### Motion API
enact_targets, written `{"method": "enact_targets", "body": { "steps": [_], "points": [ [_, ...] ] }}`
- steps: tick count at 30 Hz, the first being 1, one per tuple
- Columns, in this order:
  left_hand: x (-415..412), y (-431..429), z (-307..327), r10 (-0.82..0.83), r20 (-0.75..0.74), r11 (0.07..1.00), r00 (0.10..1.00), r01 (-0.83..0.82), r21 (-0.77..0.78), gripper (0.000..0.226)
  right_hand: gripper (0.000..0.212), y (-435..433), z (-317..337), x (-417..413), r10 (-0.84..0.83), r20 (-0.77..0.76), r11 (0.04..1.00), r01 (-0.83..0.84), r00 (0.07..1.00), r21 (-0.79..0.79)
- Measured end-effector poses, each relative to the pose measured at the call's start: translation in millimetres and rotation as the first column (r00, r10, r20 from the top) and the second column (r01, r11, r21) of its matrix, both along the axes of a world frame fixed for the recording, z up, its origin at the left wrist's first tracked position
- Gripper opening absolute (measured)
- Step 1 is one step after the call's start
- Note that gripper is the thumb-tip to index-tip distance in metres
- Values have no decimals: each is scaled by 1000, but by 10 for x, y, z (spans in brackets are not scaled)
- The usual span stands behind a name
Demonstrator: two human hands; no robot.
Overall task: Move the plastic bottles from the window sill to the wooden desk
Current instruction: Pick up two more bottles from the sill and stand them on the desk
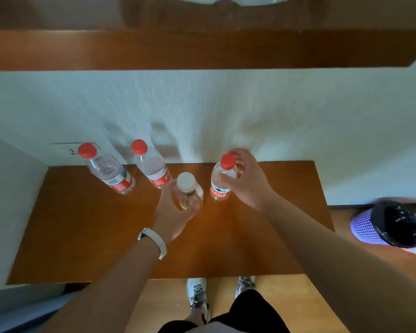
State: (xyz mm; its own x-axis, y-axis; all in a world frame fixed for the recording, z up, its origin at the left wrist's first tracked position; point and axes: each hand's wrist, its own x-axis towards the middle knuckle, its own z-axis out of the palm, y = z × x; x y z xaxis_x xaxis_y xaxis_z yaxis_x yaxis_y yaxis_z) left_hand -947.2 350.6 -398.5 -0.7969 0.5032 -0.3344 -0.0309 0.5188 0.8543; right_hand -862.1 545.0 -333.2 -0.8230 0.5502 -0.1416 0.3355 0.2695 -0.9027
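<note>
Gripping a bottle in each hand, we stand both on the wooden desk (262,236). Our right hand (247,182) curls from the right around the shoulder of a clear red-capped bottle (222,180), thumb across the front and fingers near the cap, probably to keep it upright as its base meets the wood. Our left hand (172,212), a pale band at the wrist, cups the white-capped bottle (189,191) from below and the left, fingers closed around its lower body; it looks tilted toward us, and we cannot tell whether its base touches the desk.

Further left, two more red-capped bottles (108,170) (151,165) stand near the wall, lined up roughly with ours, which suggests a row is being built. Their red labels carry white print, too blurred to read.

Beyond the desk's right edge sits a purple mesh bin (365,227) on the floor.
</note>
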Motion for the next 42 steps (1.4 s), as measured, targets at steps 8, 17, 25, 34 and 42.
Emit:
{"method": "enact_targets", "body": {
  "steps": [8,17,25,34,42],
  "points": [
    [-64,-297,608,-90,-287,996,954,79,-50,73,56,-55,383,144,45,54,956,-59,998,287],
    [-219,-526,1192,-405,-624,910,668,230,-344,61,56,-165,786,254,138,129,758,-189,982,624],
    [-26,-586,1557,-454,-679,867,576,111,-486,61,54,-245,1056,330,256,198,573,-314,946,758],
    [500,-601,1882,-464,-689,811,557,-47,-583,64,53,-169,1230,547,454,212,403,-411,865,817],
    [1143,-753,2061,-420,-660,693,623,-249,-677,58,54,-237,1330,739,625,231,311,-510,746,802]
  ]
}}
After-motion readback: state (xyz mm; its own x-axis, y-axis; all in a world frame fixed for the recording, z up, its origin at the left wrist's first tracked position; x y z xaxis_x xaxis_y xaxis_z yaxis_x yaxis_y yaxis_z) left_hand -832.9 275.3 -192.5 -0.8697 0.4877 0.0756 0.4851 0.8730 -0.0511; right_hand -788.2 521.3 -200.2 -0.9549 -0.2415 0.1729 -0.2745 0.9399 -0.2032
